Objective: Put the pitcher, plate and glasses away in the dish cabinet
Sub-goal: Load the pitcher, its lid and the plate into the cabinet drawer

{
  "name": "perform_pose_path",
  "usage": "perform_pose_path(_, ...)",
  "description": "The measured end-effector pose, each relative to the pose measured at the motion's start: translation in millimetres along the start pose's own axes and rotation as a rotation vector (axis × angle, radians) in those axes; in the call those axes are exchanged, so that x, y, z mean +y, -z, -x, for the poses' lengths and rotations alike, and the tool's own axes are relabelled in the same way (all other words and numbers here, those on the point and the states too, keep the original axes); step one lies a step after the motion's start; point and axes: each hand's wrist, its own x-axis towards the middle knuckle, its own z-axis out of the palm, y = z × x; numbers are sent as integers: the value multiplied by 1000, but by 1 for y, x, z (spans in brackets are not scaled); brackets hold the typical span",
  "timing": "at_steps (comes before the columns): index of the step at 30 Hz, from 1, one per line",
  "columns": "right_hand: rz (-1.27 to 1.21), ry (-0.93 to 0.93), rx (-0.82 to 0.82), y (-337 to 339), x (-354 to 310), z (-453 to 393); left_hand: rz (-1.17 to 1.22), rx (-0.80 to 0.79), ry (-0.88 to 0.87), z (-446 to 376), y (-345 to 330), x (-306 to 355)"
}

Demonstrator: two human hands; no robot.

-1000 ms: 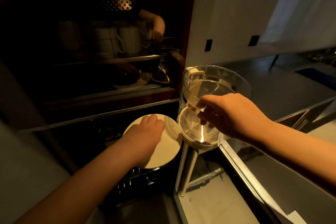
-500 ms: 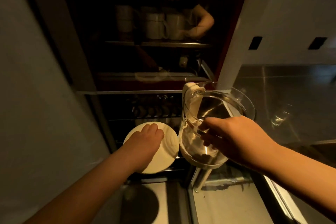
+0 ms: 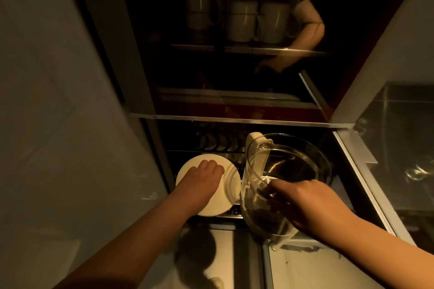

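Both bare forearms reached forward from the lower edge of the view, the left from the lower left, the right from the lower right. The left hand lay palm down with its back toward the camera, fingers bent and close together, curled over what it held; the thumb was hidden underneath. The right hand sat a little lower and well apart from the left, knuckles up, its fingers curled in a pinch, with the wrist bent slightly inward.
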Motion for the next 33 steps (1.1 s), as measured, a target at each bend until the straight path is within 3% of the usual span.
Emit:
perform_pose_path(17,46,-38,-9,-66,41,-72,34,7,-76,-74,-40,-46)
perform_pose_path(33,-52,-114,27,-86,40,-73,65,-22,27,-98,-77,-47)
